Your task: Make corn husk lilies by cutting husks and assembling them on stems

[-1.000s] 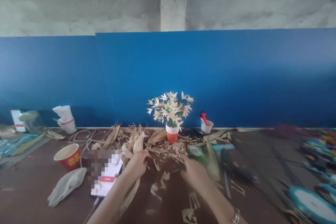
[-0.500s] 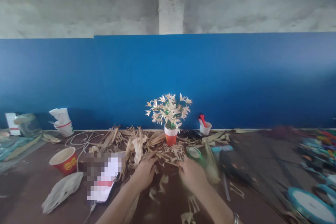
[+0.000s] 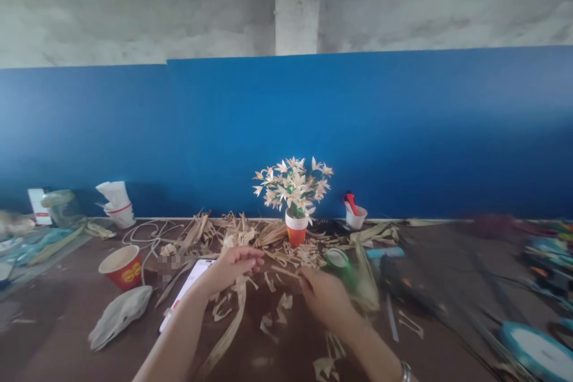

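My left hand (image 3: pixel 233 267) hovers over the dry corn husks with its fingers loosely stretched out and nothing visible in them. To its right, my right hand (image 3: pixel 323 293) pinches a thin strip of corn husk (image 3: pixel 285 273), which points left toward my left hand without reaching it. Behind both hands stands a bunch of pale husk flowers (image 3: pixel 293 182) with green stems, in a red and white cup (image 3: pixel 296 231). Small husk pieces (image 3: pixel 308 253) are heaped at the cup's foot. More husk scraps (image 3: pixel 283 307) lie on the brown table between my forearms.
On the left are a red paper cup (image 3: pixel 122 267), a crumpled pale bag (image 3: pixel 120 316), a white cable and a phone (image 3: pixel 190 286) partly behind my forearm. A green roll (image 3: pixel 340 265), a white cup with red-handled tool (image 3: pixel 356 216) and a blue-rimmed spool (image 3: pixel 537 349) lie right.
My left hand has moved left and up, away from my right hand. The husk strip in my right hand now shows more plainly. The whole view has shifted slightly.
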Tool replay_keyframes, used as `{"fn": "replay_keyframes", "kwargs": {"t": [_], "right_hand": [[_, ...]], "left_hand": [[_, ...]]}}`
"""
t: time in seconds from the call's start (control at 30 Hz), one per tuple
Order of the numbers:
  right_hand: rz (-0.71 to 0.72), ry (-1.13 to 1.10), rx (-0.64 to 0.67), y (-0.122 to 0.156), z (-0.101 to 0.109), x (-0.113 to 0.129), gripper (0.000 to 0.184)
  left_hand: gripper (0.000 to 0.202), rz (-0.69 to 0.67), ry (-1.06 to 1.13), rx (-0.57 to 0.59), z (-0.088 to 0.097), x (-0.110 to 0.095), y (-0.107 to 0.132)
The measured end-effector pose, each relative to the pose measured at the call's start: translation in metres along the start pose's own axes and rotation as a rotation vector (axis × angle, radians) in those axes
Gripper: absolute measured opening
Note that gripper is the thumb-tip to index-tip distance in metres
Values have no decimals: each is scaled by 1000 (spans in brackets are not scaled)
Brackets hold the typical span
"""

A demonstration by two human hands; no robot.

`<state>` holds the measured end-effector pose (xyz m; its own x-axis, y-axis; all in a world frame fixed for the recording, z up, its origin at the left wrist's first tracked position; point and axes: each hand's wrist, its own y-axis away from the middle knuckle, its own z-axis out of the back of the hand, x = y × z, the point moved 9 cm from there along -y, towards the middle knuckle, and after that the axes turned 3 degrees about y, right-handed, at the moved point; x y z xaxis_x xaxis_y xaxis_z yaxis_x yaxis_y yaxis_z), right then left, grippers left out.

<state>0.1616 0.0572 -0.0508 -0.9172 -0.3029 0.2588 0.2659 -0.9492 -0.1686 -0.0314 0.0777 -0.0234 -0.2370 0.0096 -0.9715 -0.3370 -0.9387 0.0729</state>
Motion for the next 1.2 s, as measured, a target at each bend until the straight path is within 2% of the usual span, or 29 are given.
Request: {"fn": "replay_keyframes", "kwargs": {"t": [0.1,0.17,0.23,0.33,0.4,0.47,0.53,0.6,0.63,0.7,0.77,0.87,1.0,1.2], "right_hand": [[136,-27,59,4,-9,18,25],[109,24,59,3,-12,16,27],[40,58,11,1,-8,8,30],[1,-19,-79,-2,2,-2,27],[-15,-57,-97,-3,6,-7,23],[-69,-44,-98,-3,8,-13,23],[-116,-31,-102,-2,9,-18,25],[-143,-25,-109,-2,11,-21,25],[-149,-20,-107,-2,11,-21,25],[-162,-4,-92,-2,10,-23,25],[-169,10,-77,-2,10,-25,26],[-159,21,-83,-3,10,-26,26],[-158,36,-93,-3,12,-26,26],[-187,34,-110,-2,15,-28,26]], "left_hand": [[30,21,-287,1,4,3,2],[28,16,-427,-26,9,3,2],[30,25,-465,-35,11,2,4],[35,13,-438,-63,10,-8,10],[32,-30,-478,-30,-4,-14,15],[28,-77,-569,123,-34,-12,21],[35,-148,-673,299,-68,-6,29],[48,-217,-786,324,-86,1,33],[47,-232,-832,345,-92,6,34],[35,-225,-904,309,-91,14,29],[26,-194,-944,238,-80,19,20],[28,-153,-913,229,-67,19,9],[31,-155,-837,153,-55,7,0],[29,-170,-880,298,-81,12,5]]}}
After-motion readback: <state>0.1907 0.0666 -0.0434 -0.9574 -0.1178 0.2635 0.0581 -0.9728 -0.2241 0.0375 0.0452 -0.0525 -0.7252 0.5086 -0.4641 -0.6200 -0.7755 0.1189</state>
